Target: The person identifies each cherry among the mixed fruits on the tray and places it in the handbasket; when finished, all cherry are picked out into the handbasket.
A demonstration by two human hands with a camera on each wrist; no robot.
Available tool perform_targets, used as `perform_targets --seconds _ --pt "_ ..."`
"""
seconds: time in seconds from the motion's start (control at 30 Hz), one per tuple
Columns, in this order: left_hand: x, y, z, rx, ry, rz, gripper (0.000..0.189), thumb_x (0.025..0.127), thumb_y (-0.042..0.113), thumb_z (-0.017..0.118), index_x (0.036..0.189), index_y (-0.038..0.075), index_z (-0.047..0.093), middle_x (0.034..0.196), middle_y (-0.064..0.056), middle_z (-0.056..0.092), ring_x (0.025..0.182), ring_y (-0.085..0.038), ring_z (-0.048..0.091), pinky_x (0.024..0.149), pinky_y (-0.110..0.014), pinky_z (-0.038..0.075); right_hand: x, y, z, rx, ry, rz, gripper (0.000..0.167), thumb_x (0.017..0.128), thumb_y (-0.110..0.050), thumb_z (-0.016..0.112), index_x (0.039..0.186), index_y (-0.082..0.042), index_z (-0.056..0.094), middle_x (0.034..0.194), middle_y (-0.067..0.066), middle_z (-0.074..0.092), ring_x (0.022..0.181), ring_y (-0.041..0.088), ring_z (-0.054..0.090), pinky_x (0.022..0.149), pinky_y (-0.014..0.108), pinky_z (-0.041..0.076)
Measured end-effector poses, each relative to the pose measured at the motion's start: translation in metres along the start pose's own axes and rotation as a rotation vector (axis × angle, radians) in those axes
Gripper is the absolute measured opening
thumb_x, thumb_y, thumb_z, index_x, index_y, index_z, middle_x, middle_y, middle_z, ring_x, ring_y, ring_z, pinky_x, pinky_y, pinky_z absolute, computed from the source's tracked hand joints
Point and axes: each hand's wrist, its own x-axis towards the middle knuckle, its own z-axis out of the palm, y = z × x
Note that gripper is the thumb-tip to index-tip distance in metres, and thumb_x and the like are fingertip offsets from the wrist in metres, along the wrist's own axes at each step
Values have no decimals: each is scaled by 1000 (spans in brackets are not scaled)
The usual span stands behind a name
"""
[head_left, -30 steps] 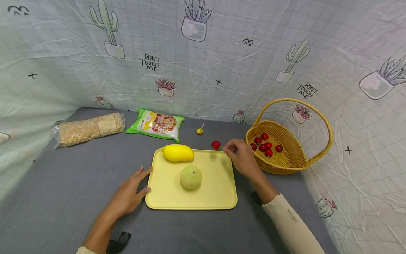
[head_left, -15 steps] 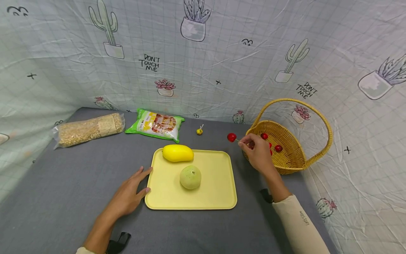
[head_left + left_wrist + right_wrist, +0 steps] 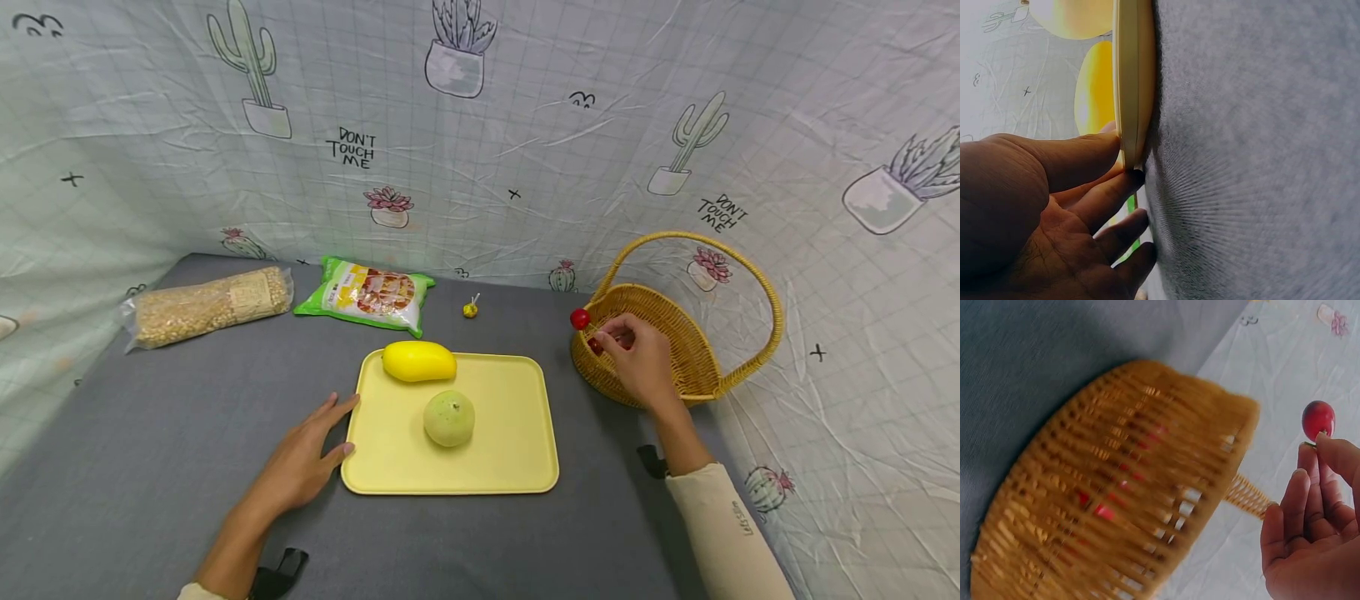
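My right hand (image 3: 641, 358) pinches a red cherry (image 3: 580, 318) by its stem, above the near-left rim of the yellow wicker basket (image 3: 690, 362). In the right wrist view the cherry (image 3: 1319, 419) stands off the thumb and fingertip, outside the basket weave (image 3: 1116, 475). Other cherries in the basket are mostly hidden behind the hand. My left hand (image 3: 300, 462) lies at the left edge of the pale yellow tray (image 3: 510, 467), thumb and extended fingers touching its rim. A yellow mango (image 3: 418, 362) and a round green fruit (image 3: 449, 418) rest on the tray.
Behind the tray lie a green snack bag (image 3: 375, 292) and a small yellow-wrapped lollipop (image 3: 470, 310). A clear bag of corn kernels (image 3: 210, 308) is at the far left. A printed cloth (image 3: 480, 167) hangs at the back and sides; the basket handle (image 3: 776, 317) arches high.
My right hand has carried the cherry from beyond the tray's far-right corner rightward to the basket rim. The left hand and the tray have stayed in place.
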Motion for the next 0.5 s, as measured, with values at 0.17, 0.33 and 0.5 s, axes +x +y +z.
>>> perform_targets --seconds 0.17,0.33,0.5 --pt "0 0 0 -1 -5 -4 71 99 7 74 163 8 43 168 -33 34 152 -57 35 114 -77 38 2 11 -10 -6 17 41 15 101 -19 76 97 -5 75 87 13 72 72 13 56 62 14 42" --pt "1 -1 0 -1 -8 -3 72 99 8 74 163 8 42 168 -34 33 152 -58 36 113 -77 38 2 24 -19 -25 29 83 17 102 -23 75 99 -6 75 89 12 72 72 11 56 63 15 43" --pt "1 -1 0 3 -6 -2 72 99 8 74 164 8 42 168 -34 33 152 -58 36 113 -77 39 3 40 -24 -34 40 106 17 102 -22 75 101 -4 76 91 12 73 73 8 57 64 14 44"
